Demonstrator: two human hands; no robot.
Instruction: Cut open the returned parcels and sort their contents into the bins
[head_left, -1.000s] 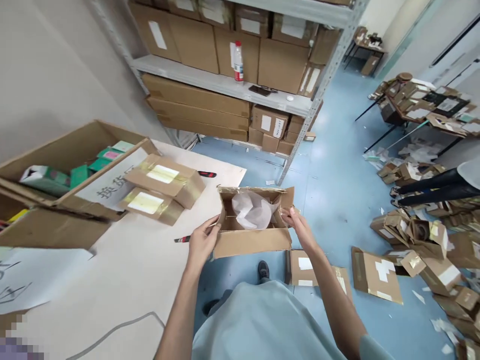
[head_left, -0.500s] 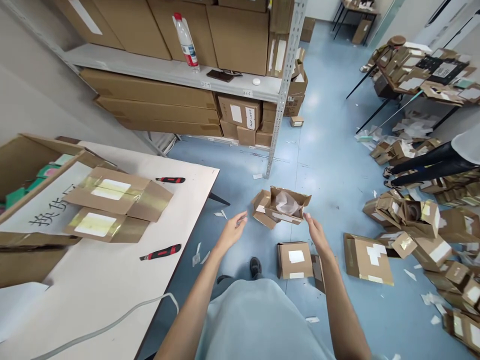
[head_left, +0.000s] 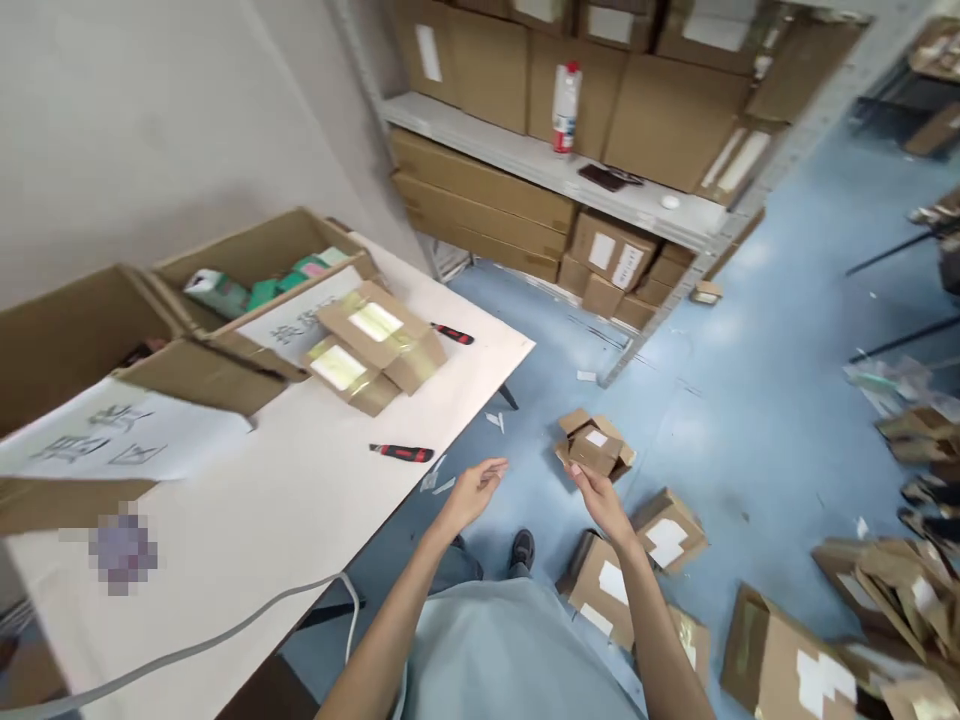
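Note:
My right hand (head_left: 601, 497) has its fingers closed at the near edge of a small brown cardboard box (head_left: 600, 458) with a white label. Open cardboard flaps (head_left: 571, 421) surround that box; whether they belong to it or to a second carton below, I cannot tell. My left hand (head_left: 474, 492) hovers to the left, apart from the box, its fingers stretched out and nothing in them. A taped, labelled carton (head_left: 670, 532) lies on the floor right of my right hand.
On the white table (head_left: 315, 520) at left lie two red-and-black box cutters (head_left: 403, 453), flattened cartons (head_left: 375, 345), a grey cable (head_left: 247, 620) and large open boxes (head_left: 172, 385). A metal shelf (head_left: 487, 145) stands ahead. More cartons (head_left: 787, 655) cover the floor at right.
My view has turned left. My right hand has come closer to my left one, and the cardboard it touches is turned, with a white label now showing. The plastic wrap is out of sight.

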